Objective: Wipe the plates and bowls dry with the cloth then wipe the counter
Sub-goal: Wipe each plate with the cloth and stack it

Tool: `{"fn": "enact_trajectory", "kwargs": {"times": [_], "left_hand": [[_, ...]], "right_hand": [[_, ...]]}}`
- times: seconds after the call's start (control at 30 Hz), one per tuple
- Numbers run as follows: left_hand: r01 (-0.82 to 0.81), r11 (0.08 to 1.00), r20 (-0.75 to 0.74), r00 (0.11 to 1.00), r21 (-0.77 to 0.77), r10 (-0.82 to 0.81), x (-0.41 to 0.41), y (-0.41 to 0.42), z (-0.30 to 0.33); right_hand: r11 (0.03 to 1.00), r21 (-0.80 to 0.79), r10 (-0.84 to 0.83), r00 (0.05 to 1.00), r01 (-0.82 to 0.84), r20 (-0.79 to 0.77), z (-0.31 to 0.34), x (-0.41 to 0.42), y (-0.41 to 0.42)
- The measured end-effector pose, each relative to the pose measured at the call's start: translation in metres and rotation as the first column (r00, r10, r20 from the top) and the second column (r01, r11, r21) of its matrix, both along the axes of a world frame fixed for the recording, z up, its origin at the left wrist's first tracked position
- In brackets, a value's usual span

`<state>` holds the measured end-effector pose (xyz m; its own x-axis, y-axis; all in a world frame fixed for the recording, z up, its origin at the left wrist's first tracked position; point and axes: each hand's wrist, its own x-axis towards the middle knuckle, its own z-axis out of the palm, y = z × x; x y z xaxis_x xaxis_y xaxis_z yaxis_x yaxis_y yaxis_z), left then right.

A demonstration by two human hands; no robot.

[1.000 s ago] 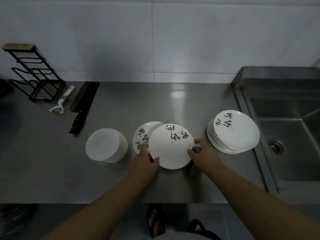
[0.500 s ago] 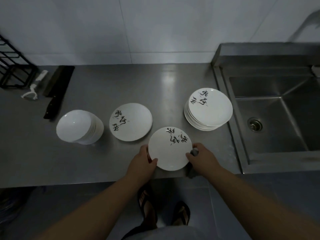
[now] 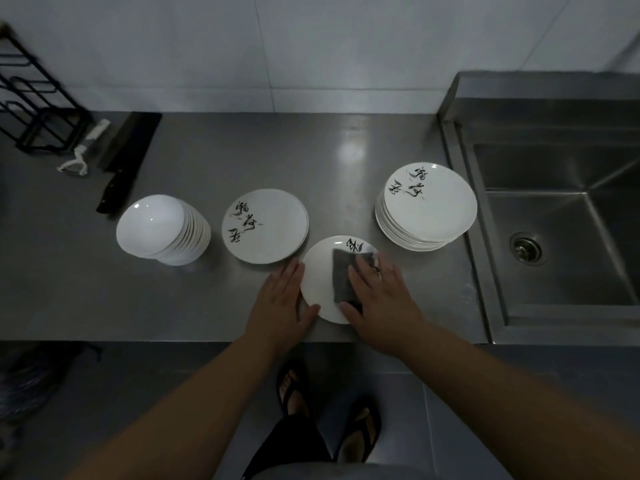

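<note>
A white plate (image 3: 320,282) with black brush writing sits at the front edge of the steel counter (image 3: 242,157). My right hand (image 3: 382,296) presses a grey cloth (image 3: 343,277) flat onto the plate, fingers spread. My left hand (image 3: 282,301) steadies the plate's left rim, fingers straight, thumb against the near rim. A single plate (image 3: 265,226) lies just behind to the left. A stack of plates (image 3: 427,206) stands at the right near the sink. A leaning stack of white bowls (image 3: 161,230) stands at the left.
A steel sink (image 3: 561,230) with a drain is at the right. A cleaver (image 3: 126,159), a white peeler (image 3: 81,155) and a black wire rack (image 3: 31,102) lie at the back left. My feet in sandals stand below the counter's front edge.
The plate, held in both hands before, is now down at the counter's front edge. My right hand has brought the grey cloth on top of it and presses it there.
</note>
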<state>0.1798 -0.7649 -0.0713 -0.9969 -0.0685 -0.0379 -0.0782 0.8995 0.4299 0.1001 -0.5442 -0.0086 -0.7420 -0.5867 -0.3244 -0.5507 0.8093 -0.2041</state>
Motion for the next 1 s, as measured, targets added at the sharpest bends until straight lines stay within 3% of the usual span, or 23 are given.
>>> {"fn": "enact_trajectory", "kwargs": {"times": [0.13,0.33,0.53,0.67,0.77,0.9,1.0], "left_hand": [[0.038,0.996,0.02,0.999,-0.082,-0.036,0.0,0.002,-0.01],[0.043,0.991,0.035,0.999,-0.125,-0.039,-0.002,-0.001,-0.022],[0.04,0.987,0.039,0.999,-0.154,-0.035,-0.003,0.0,-0.021],[0.046,0.986,0.038,0.998,-0.159,-0.04,-0.003,0.0,-0.02],[0.035,0.986,0.044,0.999,-0.162,-0.028,-0.003,0.0,-0.02],[0.029,0.987,0.043,0.999,-0.157,-0.023,-0.004,-0.001,-0.02],[0.034,0.987,0.041,0.999,-0.16,-0.028,-0.005,0.0,-0.02]], "right_hand": [[0.993,-0.004,0.119,0.988,-0.119,0.094,-0.02,-0.003,-0.01],[0.991,-0.036,0.132,0.989,-0.13,0.063,-0.034,-0.018,-0.033],[0.874,-0.036,0.486,0.869,-0.485,0.092,-0.032,-0.005,0.008],[0.954,0.048,0.296,0.955,-0.295,-0.016,-0.032,-0.037,0.024],[0.979,0.047,0.199,0.98,-0.2,0.019,-0.034,-0.041,-0.002],[0.916,-0.022,0.401,0.911,-0.401,0.094,-0.029,-0.008,0.004],[0.907,-0.024,0.421,0.907,-0.421,0.018,-0.028,-0.011,0.047]]}}
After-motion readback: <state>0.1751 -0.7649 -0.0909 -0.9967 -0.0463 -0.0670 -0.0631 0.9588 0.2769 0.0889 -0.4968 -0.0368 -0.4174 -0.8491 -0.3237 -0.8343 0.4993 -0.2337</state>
